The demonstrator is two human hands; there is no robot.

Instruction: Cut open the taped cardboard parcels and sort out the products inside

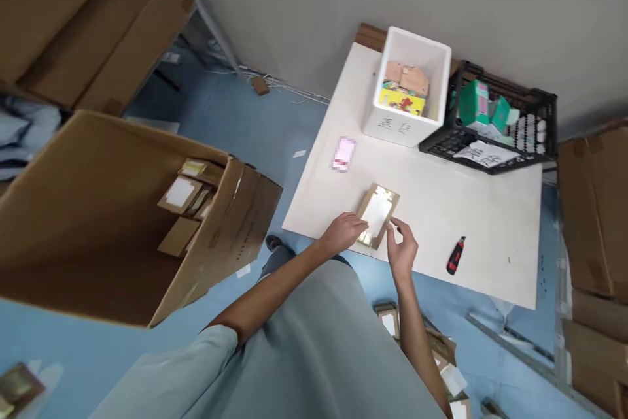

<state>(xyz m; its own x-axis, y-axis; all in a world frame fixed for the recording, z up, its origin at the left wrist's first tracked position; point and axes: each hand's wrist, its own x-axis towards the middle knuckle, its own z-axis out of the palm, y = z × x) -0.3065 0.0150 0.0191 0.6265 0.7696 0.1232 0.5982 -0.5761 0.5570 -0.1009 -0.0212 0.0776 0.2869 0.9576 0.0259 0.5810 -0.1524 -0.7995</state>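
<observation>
A small brown cardboard box (377, 213) with a white label and shiny tape lies near the front edge of the white table. My left hand (345, 233) is closed at its lower left side, fingertips on the edge of the box. At the right side, my right hand (402, 249) has its thumb and forefinger apart, with the tips touching or very near the box edge. A red and black box cutter (456, 255) lies on the table to the right of my right hand. Behind the small box is a pink and white item (343, 153), blurred out.
A white bin (400, 129) with cartons and a black crate (490, 161) with green boxes stand at the table's back. To the left, a large open carton (196, 288) holds several small boxes. More small boxes (390, 322) lie below the table; stacked cartons (589, 223) stand right.
</observation>
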